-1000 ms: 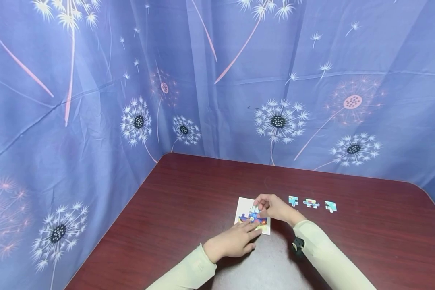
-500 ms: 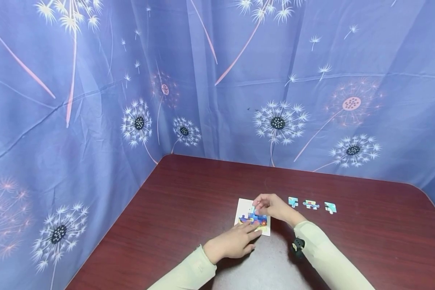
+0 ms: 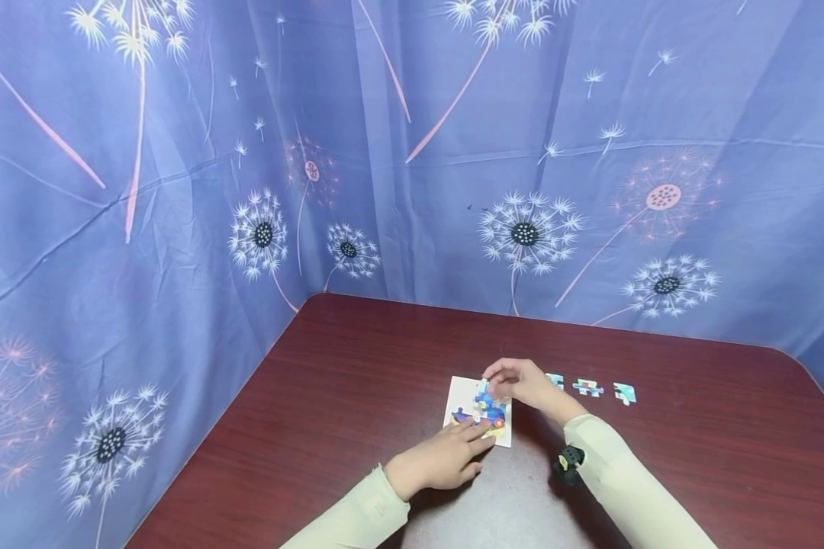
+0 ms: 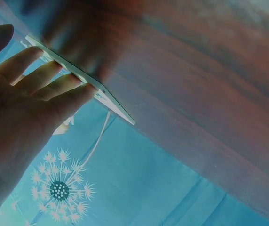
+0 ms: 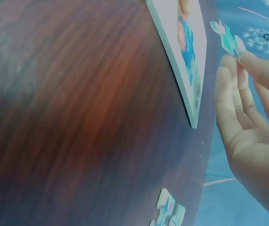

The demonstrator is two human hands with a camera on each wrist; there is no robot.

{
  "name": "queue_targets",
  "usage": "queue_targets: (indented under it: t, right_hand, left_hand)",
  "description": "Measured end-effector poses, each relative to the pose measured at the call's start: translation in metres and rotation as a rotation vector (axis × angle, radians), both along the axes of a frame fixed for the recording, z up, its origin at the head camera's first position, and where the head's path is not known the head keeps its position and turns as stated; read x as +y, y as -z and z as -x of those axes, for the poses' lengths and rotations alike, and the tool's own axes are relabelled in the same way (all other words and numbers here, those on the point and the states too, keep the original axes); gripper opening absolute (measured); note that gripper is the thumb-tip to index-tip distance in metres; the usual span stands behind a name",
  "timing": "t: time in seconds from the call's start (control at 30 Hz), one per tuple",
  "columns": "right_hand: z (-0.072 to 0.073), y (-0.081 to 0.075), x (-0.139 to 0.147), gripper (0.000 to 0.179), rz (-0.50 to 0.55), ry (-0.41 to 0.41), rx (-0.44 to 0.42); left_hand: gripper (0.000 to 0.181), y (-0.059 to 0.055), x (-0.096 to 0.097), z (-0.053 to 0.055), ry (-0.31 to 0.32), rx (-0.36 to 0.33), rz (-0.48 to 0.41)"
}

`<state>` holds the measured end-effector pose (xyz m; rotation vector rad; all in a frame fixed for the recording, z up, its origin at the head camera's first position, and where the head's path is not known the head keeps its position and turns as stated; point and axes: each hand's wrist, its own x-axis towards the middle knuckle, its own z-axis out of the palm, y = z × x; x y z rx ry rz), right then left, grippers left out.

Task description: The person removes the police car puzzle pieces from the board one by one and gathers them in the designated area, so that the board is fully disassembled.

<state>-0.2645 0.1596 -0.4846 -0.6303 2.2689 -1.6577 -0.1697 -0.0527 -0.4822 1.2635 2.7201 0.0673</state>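
Note:
A white-framed puzzle board (image 3: 458,391) lies on the table with several colourful pieces in it, showing part of a blue and red picture. My left hand (image 3: 441,457) rests on the board's near side with its fingers straight. In the left wrist view, those fingers (image 4: 64,84) lie along the board's edge. My right hand (image 3: 530,387) is above the board's far right part. Seen from the right wrist, its thumb and fingertips pinch a teal jigsaw piece (image 5: 227,40) by one end, lifted clear of the board.
Loose jigsaw pieces lie in a row to the right of the board: one (image 3: 555,379) partly behind the right hand, a middle one (image 3: 588,387) and a right one (image 3: 625,393). A dandelion-print curtain (image 3: 439,229) borders the dark red table (image 3: 357,366) at the back and left.
My right hand has lifted and shifted slightly right, taking the jigsaw piece with it and partly covering the nearest loose piece. My left hand has stayed in place.

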Motion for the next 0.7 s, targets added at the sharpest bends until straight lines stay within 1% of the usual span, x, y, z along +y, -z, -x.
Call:
queue_targets:
  t: [0.13, 0.3, 0.53, 0.7]
  right_hand:
    - [-0.001, -0.005, 0.006, 0.024, 0.034, 0.008, -0.026]
    - [-0.002, -0.012, 0.014, 0.026, 0.018, 0.036, -0.038]
    - [-0.002, -0.019, 0.031, 0.026, -0.004, 0.09, -0.045]
    - [-0.005, -0.023, 0.048, 0.03, -0.026, 0.1, -0.041]
  left_hand:
    - [0.048, 0.0, 0.001, -0.001, -0.006, -0.013, -0.003]
    - [0.048, 0.0, 0.0, -0.001, -0.012, -0.021, -0.008]
    - [0.048, 0.001, 0.0, -0.001, -0.001, 0.009, -0.005]
    - [0.048, 0.0, -0.001, -0.001, 0.002, 0.029, 0.006]
